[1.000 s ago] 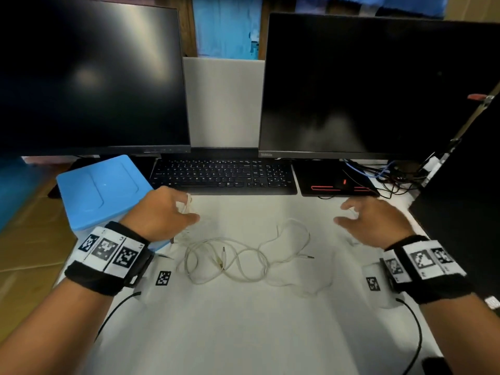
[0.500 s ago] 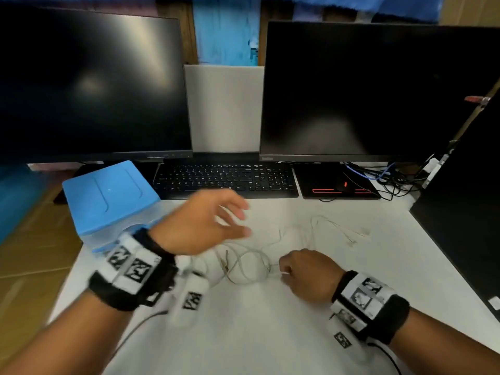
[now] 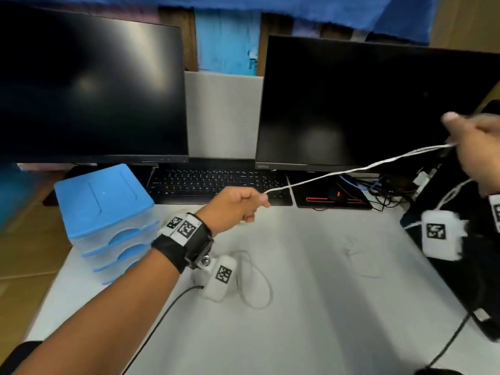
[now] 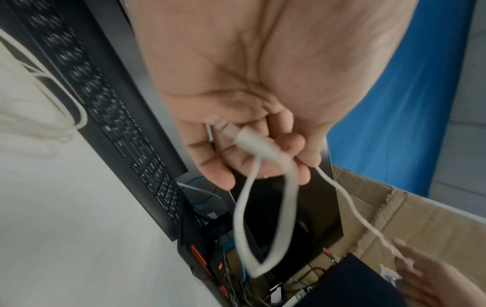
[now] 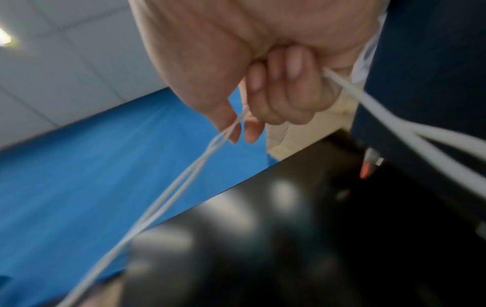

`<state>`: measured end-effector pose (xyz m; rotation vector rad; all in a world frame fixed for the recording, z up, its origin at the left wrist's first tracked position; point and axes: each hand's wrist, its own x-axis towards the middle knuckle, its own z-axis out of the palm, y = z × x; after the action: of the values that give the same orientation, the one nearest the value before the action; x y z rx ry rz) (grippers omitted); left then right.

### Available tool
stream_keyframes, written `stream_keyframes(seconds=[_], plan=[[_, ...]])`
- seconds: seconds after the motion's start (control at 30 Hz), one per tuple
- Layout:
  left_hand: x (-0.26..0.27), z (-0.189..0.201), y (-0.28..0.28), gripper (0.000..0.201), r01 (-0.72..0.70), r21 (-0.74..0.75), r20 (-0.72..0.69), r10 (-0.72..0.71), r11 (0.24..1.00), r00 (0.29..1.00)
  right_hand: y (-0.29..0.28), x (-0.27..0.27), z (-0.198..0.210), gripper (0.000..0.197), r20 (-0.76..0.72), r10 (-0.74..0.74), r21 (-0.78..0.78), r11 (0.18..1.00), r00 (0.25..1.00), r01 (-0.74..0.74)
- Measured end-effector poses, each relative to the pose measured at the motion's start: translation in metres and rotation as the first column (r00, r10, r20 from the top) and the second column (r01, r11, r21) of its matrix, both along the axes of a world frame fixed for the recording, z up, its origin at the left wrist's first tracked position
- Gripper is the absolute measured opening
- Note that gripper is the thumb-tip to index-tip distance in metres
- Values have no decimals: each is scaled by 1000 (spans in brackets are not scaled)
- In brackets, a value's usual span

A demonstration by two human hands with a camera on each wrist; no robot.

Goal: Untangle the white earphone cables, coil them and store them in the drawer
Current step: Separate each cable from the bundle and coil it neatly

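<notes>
A white earphone cable (image 3: 351,169) runs taut through the air between both hands. My left hand (image 3: 238,205) is low over the desk in front of the keyboard, its fingers curled round the plug end (image 4: 252,143) and a loop of cable. My right hand (image 3: 476,147) is raised at the far right and pinches the doubled cable (image 5: 194,168) between thumb and forefinger. A further loop of white cable (image 3: 257,282) lies on the white desk (image 3: 311,307) under my left wrist. The blue drawer unit (image 3: 105,215) stands at the left, all drawers closed.
Two dark monitors (image 3: 89,93) stand at the back with a black keyboard (image 3: 216,182) before them. A black pad with red trim (image 3: 330,197) and a tangle of dark wires (image 3: 387,185) lie back right. A dark case (image 3: 460,266) flanks the desk's right edge.
Both hands took hold of the cable and drew apart. The right hand rose up to the far right, pulling the cable taut off the desk. Most of the tangle has left the desk.
</notes>
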<state>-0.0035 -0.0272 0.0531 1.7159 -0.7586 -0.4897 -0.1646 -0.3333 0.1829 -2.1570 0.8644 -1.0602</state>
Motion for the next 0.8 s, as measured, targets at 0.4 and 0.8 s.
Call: stream_keyframes(seconds=[0.4,0.8], plan=[[-22,20,-21,20,70,-60,275,-51,996,960,138,47,-72,40,-339,772,376,635,538,-675],[-8,-16,55,31,-12,-39,-125,7,999,992,78,50,-74,15,198,413,119,890,889,-440]])
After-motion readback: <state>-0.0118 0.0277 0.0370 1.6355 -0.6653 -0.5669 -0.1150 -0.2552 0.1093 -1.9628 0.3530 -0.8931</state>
